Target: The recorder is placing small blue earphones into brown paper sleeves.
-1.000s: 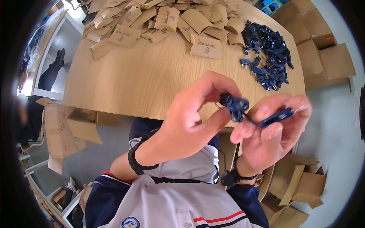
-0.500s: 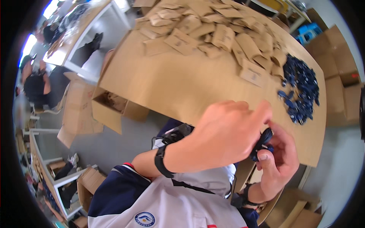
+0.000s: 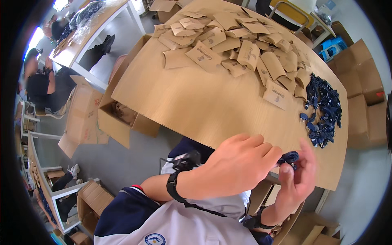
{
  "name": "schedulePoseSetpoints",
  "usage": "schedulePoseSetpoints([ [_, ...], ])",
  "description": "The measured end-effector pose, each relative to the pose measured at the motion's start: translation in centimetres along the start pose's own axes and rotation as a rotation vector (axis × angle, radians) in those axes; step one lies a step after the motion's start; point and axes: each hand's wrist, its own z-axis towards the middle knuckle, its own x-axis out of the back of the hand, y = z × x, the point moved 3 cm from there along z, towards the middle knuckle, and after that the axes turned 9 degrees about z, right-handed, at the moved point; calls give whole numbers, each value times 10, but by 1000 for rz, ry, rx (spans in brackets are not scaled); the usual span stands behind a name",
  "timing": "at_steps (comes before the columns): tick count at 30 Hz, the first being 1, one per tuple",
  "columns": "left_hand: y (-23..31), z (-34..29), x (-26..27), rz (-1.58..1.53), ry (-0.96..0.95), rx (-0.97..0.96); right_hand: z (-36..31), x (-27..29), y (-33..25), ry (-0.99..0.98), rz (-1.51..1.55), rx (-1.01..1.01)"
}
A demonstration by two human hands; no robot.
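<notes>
Compared with a second earlier, the person's bare left hand [image 3: 237, 165] has crossed rightward to meet the bare right hand [image 3: 297, 177], and the small navy-blue looped cable bundle [image 3: 290, 157] now sits between them, just right of the left knuckles, long axis roughly left to right. Right thumb and half-curled fingers hold it, the nearer grip; the left fingers bend inward (tips hidden, so any pinch cannot be told) by the pale wood-grain table's [image 3: 196, 102] near edge.
</notes>
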Motion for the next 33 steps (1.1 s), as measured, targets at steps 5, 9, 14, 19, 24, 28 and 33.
schedulePoseSetpoints([
  [5, 5, 3, 9, 364, -123, -103, 10, 7, 1, -290, -58, -25],
  [9, 12, 5, 10, 455, -83, -172, 12, 8, -6, -341, -7, -232],
  [14, 21, 6, 9, 713, 30, -225, 19, 10, -9, -335, -23, -71],
  [19, 6, 4, 4, 283, -112, -121, 35, 11, -32, -191, -256, 496],
  [24, -11, -3, 28, -258, -222, 225, 51, -11, -38, -339, -281, 638],
  [28, -85, 8, 87, 651, -114, 259, 65, -8, -47, -290, -441, 809],
  [33, -170, -15, 118, 876, -15, 141, 86, -11, -58, -345, -375, 630],
])
